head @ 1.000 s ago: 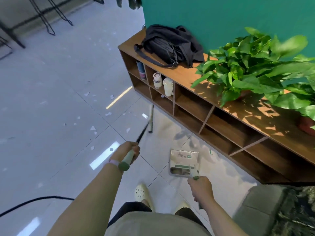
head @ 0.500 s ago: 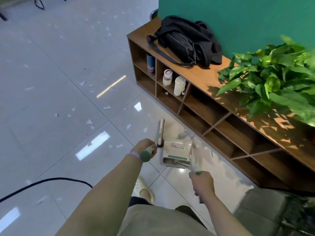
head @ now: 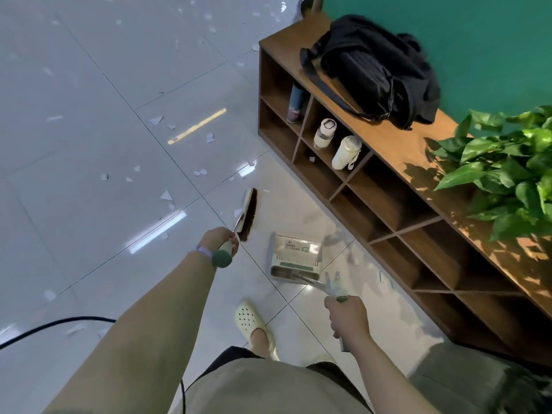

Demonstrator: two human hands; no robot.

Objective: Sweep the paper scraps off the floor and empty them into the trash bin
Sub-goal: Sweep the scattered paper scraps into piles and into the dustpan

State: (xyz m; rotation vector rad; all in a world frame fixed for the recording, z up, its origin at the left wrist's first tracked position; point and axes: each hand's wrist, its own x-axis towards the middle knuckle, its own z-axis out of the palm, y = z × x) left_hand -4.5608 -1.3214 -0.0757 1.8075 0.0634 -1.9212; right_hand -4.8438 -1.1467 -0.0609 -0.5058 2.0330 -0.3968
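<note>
Left hand grips the broom; right hand grips the dustpan handle. Scraps lie scattered beyond the bristles, well apart; a hard stroke could flick them past the pan, under the shelf.

No readable text anywhere; one blurred label only.
The dustpan on the floor carries a pale sticker on its upper face with a few reddish marks at left and a small green square at right, all too blurred to read as letters, numbers or a brand. The white bottle in the shelf compartment has a dark square patch on its cap, no characters legible. The second white bottle beside it has a small hanging tag, blank at this size. The black bag on the shelf top shows no logo that can be made out.
</note>
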